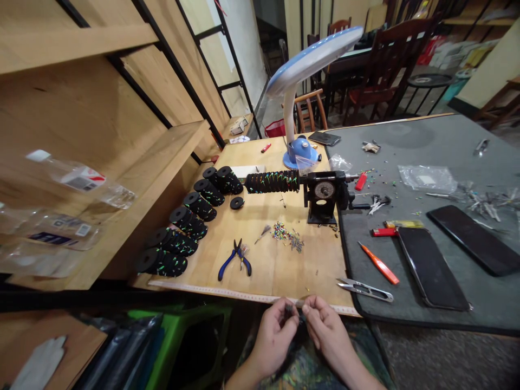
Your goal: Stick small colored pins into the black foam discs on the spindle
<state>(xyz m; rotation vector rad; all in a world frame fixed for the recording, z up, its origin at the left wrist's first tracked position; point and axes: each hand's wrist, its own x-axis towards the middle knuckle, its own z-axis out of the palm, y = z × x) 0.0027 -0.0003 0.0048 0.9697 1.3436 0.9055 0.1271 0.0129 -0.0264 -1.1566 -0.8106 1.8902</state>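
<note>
My left hand [278,331] and my right hand [324,326] meet just past the table's front edge, fingers pinched close together. Between them is something small and dark, too small to name. Beyond the hands lie a pile of colourful beads [280,231] and a heap of small grey metal pieces [297,243]. Pliers with blue handles [236,259] rest to the left, jaws apart. Farther back stands a black hand-cranked winder [323,195] with a dial. Its shaft carries a row of black discs [273,181] wrapped with coloured line.
Several stacks of black foam spools [162,261] line the table's left side. A blue desk lamp [300,151] stands behind the winder. On the grey mat lie thread snips [368,290], an orange pen-like tool [379,264], phones [433,268] and a plastic bag [426,179].
</note>
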